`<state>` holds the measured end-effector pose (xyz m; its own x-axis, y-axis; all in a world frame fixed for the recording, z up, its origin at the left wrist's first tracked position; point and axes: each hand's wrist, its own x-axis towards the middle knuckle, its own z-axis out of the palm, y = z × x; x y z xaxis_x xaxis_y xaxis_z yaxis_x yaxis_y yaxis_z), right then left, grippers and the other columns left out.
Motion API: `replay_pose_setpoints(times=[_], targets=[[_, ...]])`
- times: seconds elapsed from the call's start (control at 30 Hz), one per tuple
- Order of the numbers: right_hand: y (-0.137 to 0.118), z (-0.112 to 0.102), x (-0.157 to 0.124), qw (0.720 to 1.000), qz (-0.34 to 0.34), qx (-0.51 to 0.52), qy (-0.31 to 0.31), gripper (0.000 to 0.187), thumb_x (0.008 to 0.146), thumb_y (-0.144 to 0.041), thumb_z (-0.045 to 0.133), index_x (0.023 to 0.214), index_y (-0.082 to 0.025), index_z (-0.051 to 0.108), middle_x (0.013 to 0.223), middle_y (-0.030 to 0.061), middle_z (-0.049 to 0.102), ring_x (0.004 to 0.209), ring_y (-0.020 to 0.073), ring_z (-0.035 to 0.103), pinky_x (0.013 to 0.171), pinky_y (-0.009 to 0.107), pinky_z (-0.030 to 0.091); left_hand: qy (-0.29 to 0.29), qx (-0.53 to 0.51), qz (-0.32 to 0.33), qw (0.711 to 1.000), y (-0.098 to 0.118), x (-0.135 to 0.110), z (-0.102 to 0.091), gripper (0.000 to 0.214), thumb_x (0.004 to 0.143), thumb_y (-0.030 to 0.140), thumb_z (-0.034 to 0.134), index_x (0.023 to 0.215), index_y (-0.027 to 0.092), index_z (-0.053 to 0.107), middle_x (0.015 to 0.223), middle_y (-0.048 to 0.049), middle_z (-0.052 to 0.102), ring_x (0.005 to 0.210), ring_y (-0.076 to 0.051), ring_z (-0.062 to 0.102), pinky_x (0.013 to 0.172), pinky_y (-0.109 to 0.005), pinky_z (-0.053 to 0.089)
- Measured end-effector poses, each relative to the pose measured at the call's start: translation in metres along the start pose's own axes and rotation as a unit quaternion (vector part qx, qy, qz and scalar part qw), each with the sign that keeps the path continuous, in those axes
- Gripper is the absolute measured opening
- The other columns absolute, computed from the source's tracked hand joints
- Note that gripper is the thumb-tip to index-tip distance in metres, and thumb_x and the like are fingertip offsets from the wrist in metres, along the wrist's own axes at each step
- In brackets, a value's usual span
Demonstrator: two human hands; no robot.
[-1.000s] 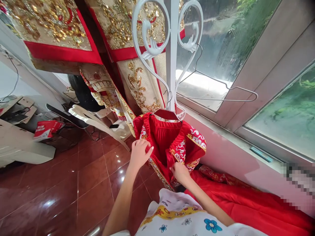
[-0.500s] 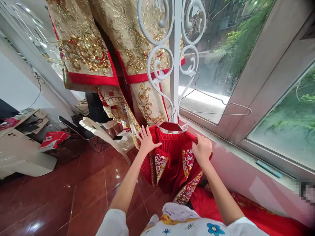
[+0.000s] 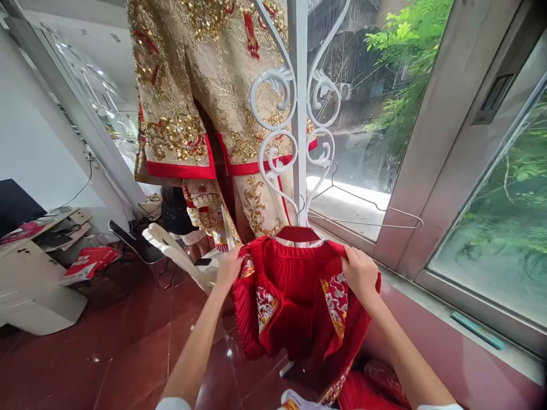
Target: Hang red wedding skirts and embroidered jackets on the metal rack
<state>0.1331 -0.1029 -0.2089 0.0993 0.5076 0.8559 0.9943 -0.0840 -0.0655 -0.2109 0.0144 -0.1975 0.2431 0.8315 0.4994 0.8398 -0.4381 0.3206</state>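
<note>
- Two hands are now clamped on the red garment [image 3: 294, 273], which is in the centre of the frame, on a hanger [image 3: 319, 234] just beside the white stand [image 3: 299, 114].
- The left hand [image 3: 229, 266] pinches the garment at the shoulder on the left side; half a second ago its fingers were spread wide there.
- The right hand [image 3: 361, 273] grips the opposite shoulder. One second ago it was lower, at the embroidered front; after that it came up, and it stays there.
- From this change I judge that the garment is held more evenly: it is stretched between the hands, which are well apart at similar height, and its front falls apart, showing the gathered red cloth inside.
- The view has also lifted, so more of the cream garments [image 3: 252, 102] with gold sequins is seen at upper middle.
- At lower left, the floor [image 3: 141, 341] is of dark red, glossy tiles.
- At the bottom, right of the middle, more red cloth [image 3: 367, 387] lies; on what, I cannot tell.
- On the right, a window [image 3: 359, 154] shows green leaves outside. A teal strip [image 3: 477, 330] lies on its sill [image 3: 401, 265], and a bare wire hanger [image 3: 384, 225] hangs before the glass.
- On the left are a white chair [image 3: 175, 253], a black chair [image 3: 141, 247] and a desk [image 3: 43, 290], with a red packet [image 3: 92, 262] beside it.
</note>
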Motion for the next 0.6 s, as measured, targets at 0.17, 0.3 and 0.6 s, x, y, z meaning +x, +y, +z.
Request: replay_pose_setpoints(times=[0.17,0.3,0.6], targets=[[0.005,-0.036,0.071,0.998,0.026,0.02,0.059,0.032,0.081,-0.015,0.041,0.098,-0.015,0.067,0.076,0.0068,0.066,0.067,0.0166,0.054,0.059,0.027,0.03,0.075,0.021,0.021,0.997,0.03,0.034,-0.079,0.032,0.092,0.032,0.04,0.113,0.014,0.055,0.104,-0.0144,0.066,0.098,-0.027,0.062,0.084,-0.035,0.046],[0.004,-0.052,0.12,0.997,0.052,0.022,-0.052,0.023,0.082,-0.02,0.044,0.085,-0.017,0.066,0.075,0.0053,0.064,0.063,0.0149,0.048,0.055,0.027,0.019,0.049,0.109,0.01,0.993,0.053,0.045,-0.111,0.037,0.095,0.042,0.033,0.106,0.015,0.055,0.083,-0.0115,0.066,0.082,-0.028,0.065,0.066,-0.03,0.044],[0.003,-0.009,0.094,0.988,0.021,0.051,-0.142,0.036,0.087,-0.016,0.038,0.115,-0.013,0.06,0.101,0.0123,0.066,0.089,0.0234,0.055,0.076,0.032,0.036,0.045,0.051,-0.045,0.997,0.052,-0.001,-0.063,0.041,0.093,0.04,0.035,0.121,0.015,0.05,0.114,-0.0153,0.062,0.106,-0.029,0.059,0.09,-0.04,0.046]])
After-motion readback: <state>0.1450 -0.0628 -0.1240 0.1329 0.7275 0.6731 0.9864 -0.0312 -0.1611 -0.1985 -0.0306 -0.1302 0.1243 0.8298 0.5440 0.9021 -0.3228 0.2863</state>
